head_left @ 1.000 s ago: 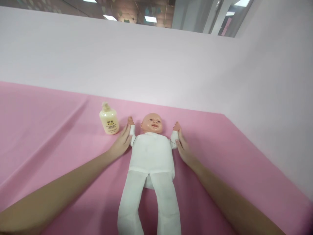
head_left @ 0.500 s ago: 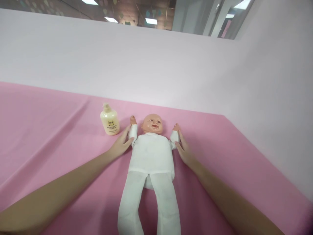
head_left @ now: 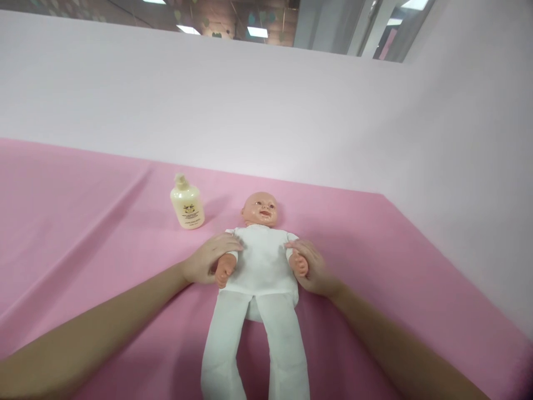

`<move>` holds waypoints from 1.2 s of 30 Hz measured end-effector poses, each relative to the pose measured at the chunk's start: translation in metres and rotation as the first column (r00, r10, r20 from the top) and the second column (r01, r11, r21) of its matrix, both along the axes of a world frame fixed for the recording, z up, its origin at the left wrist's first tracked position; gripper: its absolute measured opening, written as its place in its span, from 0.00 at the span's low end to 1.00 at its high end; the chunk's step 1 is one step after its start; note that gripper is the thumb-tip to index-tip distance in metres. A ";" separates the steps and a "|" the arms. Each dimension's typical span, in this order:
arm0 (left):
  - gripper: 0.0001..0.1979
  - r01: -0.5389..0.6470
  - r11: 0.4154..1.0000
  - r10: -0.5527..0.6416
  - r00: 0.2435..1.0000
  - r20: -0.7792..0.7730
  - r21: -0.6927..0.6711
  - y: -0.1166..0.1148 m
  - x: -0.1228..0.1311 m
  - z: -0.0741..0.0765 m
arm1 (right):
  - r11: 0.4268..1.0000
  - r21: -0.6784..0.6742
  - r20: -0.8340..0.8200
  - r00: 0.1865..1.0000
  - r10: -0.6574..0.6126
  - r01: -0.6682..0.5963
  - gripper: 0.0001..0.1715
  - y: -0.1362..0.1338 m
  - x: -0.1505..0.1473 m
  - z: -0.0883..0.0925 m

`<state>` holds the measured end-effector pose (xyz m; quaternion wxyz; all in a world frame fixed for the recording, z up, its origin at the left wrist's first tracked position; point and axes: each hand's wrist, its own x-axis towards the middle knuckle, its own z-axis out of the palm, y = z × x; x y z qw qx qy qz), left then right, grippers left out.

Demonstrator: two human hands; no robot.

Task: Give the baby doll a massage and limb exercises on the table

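A baby doll [head_left: 264,258] with a bare head and white cloth body lies on its back, its head at the far end and its legs toward me. My left hand [head_left: 213,256] curls around the doll's arm on the left, fingers over the upper arm and thumb side hidden behind it. Around the arm on the right wraps my right hand [head_left: 317,268], its fingertips on the white sleeve. Both doll arms now point down beside the torso, and their small hands show between my palms and the body.
A cream pump bottle [head_left: 188,206] stands upright left of the doll's head. Everything rests on a pink cloth [head_left: 104,222] with a crease at left. A white wall [head_left: 250,111] rises behind and at right, with a window above it.
Both doll arms have swung from pointing up beside the head to pointing down along the torso. My hands moved toward me and closed over the arms. The bottle stayed put.
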<state>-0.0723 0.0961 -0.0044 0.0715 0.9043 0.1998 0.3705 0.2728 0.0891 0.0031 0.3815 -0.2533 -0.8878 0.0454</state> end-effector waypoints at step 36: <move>0.32 -0.497 0.727 0.548 0.836 -0.036 -0.474 0.028 0.000 -0.009 | 0.732 -0.634 -0.111 0.907 -0.407 0.251 0.40 0.036 0.006 -0.014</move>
